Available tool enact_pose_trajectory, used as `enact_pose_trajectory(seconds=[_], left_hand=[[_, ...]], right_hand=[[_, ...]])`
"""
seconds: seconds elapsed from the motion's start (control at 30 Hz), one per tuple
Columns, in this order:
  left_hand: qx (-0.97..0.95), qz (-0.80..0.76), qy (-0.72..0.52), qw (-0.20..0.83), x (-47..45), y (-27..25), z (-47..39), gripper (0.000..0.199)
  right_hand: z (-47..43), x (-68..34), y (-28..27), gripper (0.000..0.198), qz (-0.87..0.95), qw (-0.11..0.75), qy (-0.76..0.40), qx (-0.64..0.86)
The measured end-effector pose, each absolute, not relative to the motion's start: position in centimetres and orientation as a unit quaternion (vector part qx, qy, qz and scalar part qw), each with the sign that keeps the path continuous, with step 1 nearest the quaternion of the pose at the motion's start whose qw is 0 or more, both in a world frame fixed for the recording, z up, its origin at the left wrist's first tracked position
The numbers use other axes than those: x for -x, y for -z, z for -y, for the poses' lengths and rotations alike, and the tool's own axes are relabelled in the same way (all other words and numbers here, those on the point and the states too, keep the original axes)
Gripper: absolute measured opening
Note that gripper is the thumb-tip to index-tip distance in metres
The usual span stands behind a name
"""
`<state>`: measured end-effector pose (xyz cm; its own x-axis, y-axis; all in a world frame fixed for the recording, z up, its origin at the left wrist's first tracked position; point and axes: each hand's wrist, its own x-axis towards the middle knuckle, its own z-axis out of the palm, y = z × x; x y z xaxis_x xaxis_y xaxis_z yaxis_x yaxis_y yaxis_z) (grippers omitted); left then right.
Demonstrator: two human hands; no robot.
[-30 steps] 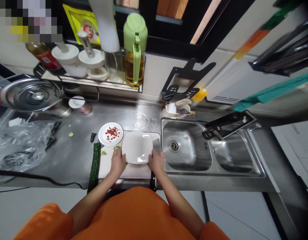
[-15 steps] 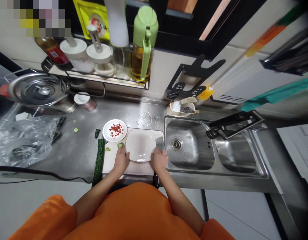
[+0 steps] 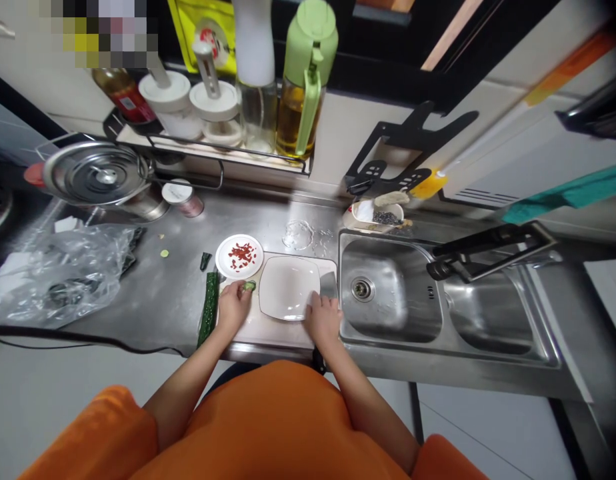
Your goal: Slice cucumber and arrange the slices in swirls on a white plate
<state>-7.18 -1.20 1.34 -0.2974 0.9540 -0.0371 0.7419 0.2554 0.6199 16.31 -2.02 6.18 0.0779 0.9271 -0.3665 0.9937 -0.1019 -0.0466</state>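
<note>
A square white plate [image 3: 289,288] lies on the pale cutting board [image 3: 273,331]. My right hand [image 3: 324,319] is closed at its right rim, with the fingers over the knife blade [image 3: 329,284] beside the plate. Left of the plate, my left hand [image 3: 234,308] has its fingertips drawn together at a small cut piece of cucumber [image 3: 249,286]. A long dark green cucumber [image 3: 209,308] lies by the board's left edge, and a short cucumber end [image 3: 205,261] sits above it. Behind my left hand stands a round white plate [image 3: 222,265] of chopped red pieces [image 3: 242,255].
To the right is a double steel sink [image 3: 388,320] with a black faucet [image 3: 468,252]. A crumpled clear plastic bag [image 3: 83,273], a lidded pot [image 3: 98,175] and a small jar [image 3: 183,199] stand left. Seasoning jars and a green-topped oil bottle [image 3: 308,80] line the wall rack.
My left hand has let go of the square plate's left rim and moved left to the cucumber piece. My right hand stays at the right rim. The view has shifted slightly.
</note>
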Motion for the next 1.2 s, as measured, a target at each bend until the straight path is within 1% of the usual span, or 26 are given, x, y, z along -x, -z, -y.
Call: enact_pose_trajectory(seconds=[0.37,0.53,0.6,0.73,0.83,0.93,1.07,1.13,1.2], left_hand=[[-0.575,-0.752,-0.243,0.212,6.8,-1.6,1.2,0.028],[-0.554,-0.768,-0.243,0.21,6.7,-1.9,1.0,0.022],[-0.539,-0.774,-0.244,0.226,6.6,-2.1,1.0,0.018],[-0.496,-0.779,-0.241,0.297,6.6,-3.1,1.1,0.016],[-0.466,-0.76,-0.277,0.359,6.3,-4.0,1.0,0.02],[-0.456,-0.701,-0.32,0.445,5.3,-4.7,0.2,0.025],[-0.458,-0.611,-0.319,0.561,3.4,-5.2,-1.5,0.032],[-0.454,-0.582,-0.309,0.599,2.5,-5.4,-2.3,0.036],[-0.445,-0.569,-0.305,0.62,2.0,-5.4,-2.9,0.038]], right_hand=[[2.6,-16.3,-6.3,0.028,-0.663,0.103,0.17,-0.722],[2.7,-16.4,-6.2,0.029,-0.666,0.104,0.176,-0.717],[2.7,-16.4,-6.2,0.029,-0.667,0.104,0.183,-0.715],[2.7,-16.4,-6.3,0.027,-0.664,0.084,0.206,-0.714],[2.2,-16.1,-6.1,0.027,-0.663,0.028,0.245,-0.706],[0.9,-15.6,-5.6,0.026,-0.671,-0.066,0.314,-0.669],[-1.3,-14.8,-5.0,0.024,-0.624,-0.185,0.418,-0.634],[-2.0,-14.6,-5.0,0.022,-0.581,-0.221,0.473,-0.624],[-2.4,-14.7,-5.0,0.019,-0.556,-0.238,0.499,-0.621]])
